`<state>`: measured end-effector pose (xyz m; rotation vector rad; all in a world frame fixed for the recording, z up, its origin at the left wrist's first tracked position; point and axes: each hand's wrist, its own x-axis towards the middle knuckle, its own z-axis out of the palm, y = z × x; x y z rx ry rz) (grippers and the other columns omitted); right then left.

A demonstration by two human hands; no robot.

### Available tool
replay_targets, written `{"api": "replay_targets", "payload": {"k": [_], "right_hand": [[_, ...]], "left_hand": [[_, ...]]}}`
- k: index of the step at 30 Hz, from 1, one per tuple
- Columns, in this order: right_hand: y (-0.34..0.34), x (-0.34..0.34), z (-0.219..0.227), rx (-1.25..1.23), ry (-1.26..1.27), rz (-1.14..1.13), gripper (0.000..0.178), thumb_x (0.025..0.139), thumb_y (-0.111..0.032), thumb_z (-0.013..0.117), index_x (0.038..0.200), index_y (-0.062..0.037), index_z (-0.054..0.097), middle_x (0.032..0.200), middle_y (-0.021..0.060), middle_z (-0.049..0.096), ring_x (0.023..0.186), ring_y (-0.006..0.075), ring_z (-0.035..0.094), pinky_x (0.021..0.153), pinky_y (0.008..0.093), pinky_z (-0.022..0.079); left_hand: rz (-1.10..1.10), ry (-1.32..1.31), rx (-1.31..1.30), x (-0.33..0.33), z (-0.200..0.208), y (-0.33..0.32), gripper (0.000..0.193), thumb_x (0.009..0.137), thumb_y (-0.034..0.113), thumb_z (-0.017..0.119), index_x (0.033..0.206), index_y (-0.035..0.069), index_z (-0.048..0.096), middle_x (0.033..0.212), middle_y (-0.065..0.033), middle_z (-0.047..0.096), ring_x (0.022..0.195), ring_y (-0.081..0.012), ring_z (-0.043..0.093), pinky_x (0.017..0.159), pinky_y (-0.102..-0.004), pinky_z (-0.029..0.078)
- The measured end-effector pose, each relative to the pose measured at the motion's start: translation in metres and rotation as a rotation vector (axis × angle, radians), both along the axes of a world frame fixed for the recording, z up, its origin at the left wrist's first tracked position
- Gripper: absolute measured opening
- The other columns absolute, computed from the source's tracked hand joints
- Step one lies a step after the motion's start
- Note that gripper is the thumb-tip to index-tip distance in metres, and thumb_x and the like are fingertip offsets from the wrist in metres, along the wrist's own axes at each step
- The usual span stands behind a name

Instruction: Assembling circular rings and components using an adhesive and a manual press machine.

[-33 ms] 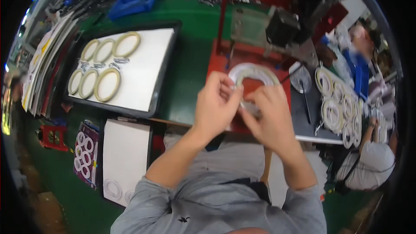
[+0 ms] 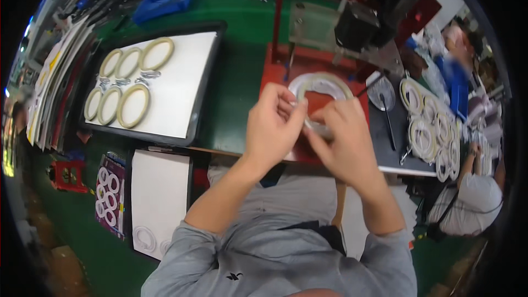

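A white and cream ring (image 2: 324, 80) lies over the red base of a machine, in front of me. My left hand (image 2: 274, 129) pinches at the ring's left edge, thumb and fingertips close together. On the near right side, the curled fingers of my right hand (image 2: 345, 137) grip the same ring and cover part of it. Whether something small sits between my fingertips is too blurred to tell.
The red machine base (image 2: 278, 71) carries a dark block (image 2: 357, 25) above it. Left stands a black-rimmed tray (image 2: 190, 91) with cream rings (image 2: 133, 105) and metal pieces. At right, white rings (image 2: 422, 137) lie piled; beyond sits another person (image 2: 467, 203).
The whole picture has shifted slightly up and left. Both hands keep their hold on the ring, with only small finger movement.
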<state>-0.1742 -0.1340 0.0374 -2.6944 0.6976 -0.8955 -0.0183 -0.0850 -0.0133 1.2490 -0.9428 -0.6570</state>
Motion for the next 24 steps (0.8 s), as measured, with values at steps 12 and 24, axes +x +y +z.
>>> {"api": "replay_targets", "payload": {"k": [12,24], "right_hand": [[-0.033,-0.026,-0.012,0.013,0.114,-0.072,0.023,0.077,-0.006,0.078,0.098,-0.0033,0.069,0.095,0.0097,0.059,0.096,0.0309,0.055,0.086,0.0405,0.048],[-0.122,-0.102,0.09,-0.293,-0.59,-0.162,0.019,0.099,0.0,0.061,0.116,0.001,0.07,0.113,0.01,0.073,0.103,0.0189,0.069,0.092,0.0249,0.051]], "left_hand": [[0.076,-0.65,-0.187,0.005,-0.025,-0.001,0.01,0.086,0.008,0.073,0.088,0.003,0.066,0.092,-0.0108,0.067,0.084,-0.0292,0.06,0.079,-0.039,0.048],[0.053,-0.93,-0.34,0.014,0.016,-0.014,0.013,0.083,0.008,0.076,0.094,0.003,0.068,0.099,-0.0118,0.066,0.096,-0.0307,0.059,0.082,-0.0393,0.048]]}}
